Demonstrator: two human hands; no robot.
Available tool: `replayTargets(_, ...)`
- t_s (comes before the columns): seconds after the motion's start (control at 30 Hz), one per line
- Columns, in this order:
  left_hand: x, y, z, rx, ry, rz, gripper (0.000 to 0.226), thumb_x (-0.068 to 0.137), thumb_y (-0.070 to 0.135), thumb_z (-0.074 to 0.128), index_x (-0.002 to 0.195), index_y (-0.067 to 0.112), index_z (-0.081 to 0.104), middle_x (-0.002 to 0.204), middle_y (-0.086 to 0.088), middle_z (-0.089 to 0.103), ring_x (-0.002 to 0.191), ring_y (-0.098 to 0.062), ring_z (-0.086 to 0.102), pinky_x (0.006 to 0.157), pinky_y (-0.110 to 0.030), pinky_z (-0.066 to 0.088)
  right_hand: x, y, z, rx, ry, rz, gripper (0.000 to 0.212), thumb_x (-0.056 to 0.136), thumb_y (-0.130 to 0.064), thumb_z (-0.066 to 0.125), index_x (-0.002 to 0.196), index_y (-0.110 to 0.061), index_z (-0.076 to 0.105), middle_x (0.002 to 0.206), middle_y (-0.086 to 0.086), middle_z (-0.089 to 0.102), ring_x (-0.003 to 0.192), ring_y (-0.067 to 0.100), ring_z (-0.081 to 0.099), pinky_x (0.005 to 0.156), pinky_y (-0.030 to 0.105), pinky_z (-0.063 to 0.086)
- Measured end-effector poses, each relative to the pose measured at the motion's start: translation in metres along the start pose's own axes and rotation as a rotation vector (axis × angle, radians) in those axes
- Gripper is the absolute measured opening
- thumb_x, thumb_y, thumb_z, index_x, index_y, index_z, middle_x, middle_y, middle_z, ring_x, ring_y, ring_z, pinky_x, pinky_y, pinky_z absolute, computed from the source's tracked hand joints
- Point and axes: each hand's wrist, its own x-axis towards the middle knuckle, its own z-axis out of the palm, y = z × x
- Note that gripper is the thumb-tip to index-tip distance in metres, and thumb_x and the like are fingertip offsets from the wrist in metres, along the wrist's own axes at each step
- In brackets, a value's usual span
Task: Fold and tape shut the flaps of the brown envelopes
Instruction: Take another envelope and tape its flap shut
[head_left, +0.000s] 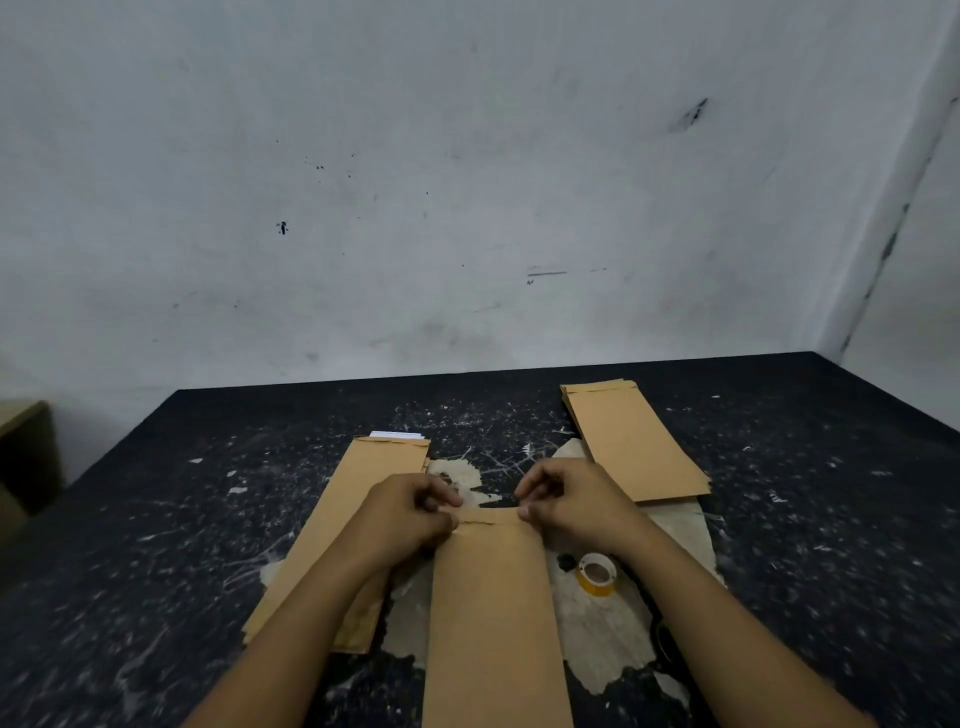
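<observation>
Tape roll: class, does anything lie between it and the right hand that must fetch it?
Nothing visible does. The tape roll sits on the table just beside the right hand, right of the middle envelope, whose flap both hands are pinching.

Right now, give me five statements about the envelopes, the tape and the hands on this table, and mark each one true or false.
1. Both hands, left hand and right hand, pinch the flap of the middle envelope. True.
2. The tape roll sits on the left stack of envelopes. False: it lies on the table, right of the middle envelope, below the right hand.
3. A stack of envelopes lies at the far right. True.
4. The right hand holds the tape roll. False: it pinches the flap, and the roll lies untouched.
5. Another stack of envelopes lies left of the middle envelope, partly under the left arm. True.
</observation>
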Motion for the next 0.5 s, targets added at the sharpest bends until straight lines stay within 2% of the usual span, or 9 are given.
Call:
replayTargets(0.1,-0.001,0.001,0.006,0.223,0.067,0.1,0.024,0.083,0.009,0.071,0.084,0.032,0.068,0.086,0.012,0.065,0.079,0.0,0.059,0.063,-0.006,0.04,0.0,0.001,-0.003,-0.033,0.041,-0.034,0.009,0.086,-0.012,0.076,0.093,-0.018,0.075,0.088,-0.004,0.074,0.084,0.006,0.069,0.081,0.025,0.058)
replayTargets(0.17,0.0,0.001,0.01,0.353,0.079,0.149,0.022,0.084,0.011,0.065,0.086,0.033,0.065,0.089,0.014,0.061,0.081,-0.002,0.056,0.063,-0.01,0.039,-0.002,0.001,-0.008,-0.037,0.078,-0.044,0.005,0.088,-0.018,0.075,0.091,-0.022,0.074,0.087,-0.006,0.073,0.083,0.007,0.068,0.079,0.028,0.058)
replayTargets(0.27,-0.001,-0.002,0.015,0.509,0.085,0.18,0.017,0.085,0.02,0.063,0.095,0.034,0.061,0.095,0.013,0.051,0.09,-0.009,0.052,0.064,-0.019,0.037,-0.002,0.001,-0.016,-0.038,0.112,-0.052,0.005,0.091,-0.022,0.073,0.089,-0.027,0.074,0.086,-0.009,0.071,0.079,0.005,0.067,0.071,0.025,0.055)
replayTargets(0.33,-0.001,-0.004,0.019,0.532,0.129,0.248,0.021,0.085,0.023,0.064,0.104,0.033,0.064,0.101,0.012,0.05,0.098,-0.01,0.051,0.07,-0.021,0.039,-0.002,0.002,-0.02,-0.031,0.116,-0.049,0.005,0.092,-0.024,0.072,0.089,-0.027,0.073,0.086,-0.008,0.071,0.077,0.003,0.066,0.067,0.022,0.05)
replayTargets(0.4,-0.007,0.004,0.025,0.464,0.148,0.405,0.025,0.087,0.026,0.063,0.111,0.033,0.066,0.11,0.013,0.054,0.104,-0.008,0.05,0.081,-0.023,0.044,-0.001,0.004,-0.024,-0.022,0.122,-0.046,0.005,0.093,-0.024,0.072,0.089,-0.027,0.072,0.085,-0.008,0.072,0.075,0.003,0.066,0.065,0.02,0.047)
replayTargets(0.5,-0.024,0.026,0.045,0.44,-0.068,0.652,0.03,0.093,0.043,0.054,0.123,0.039,0.061,0.122,0.019,0.055,0.112,0.002,0.045,0.092,-0.025,0.043,0.0,0.006,-0.028,-0.014,0.135,-0.047,0.005,0.093,-0.023,0.071,0.089,-0.026,0.072,0.087,-0.008,0.072,0.078,0.006,0.067,0.066,0.022,0.048)
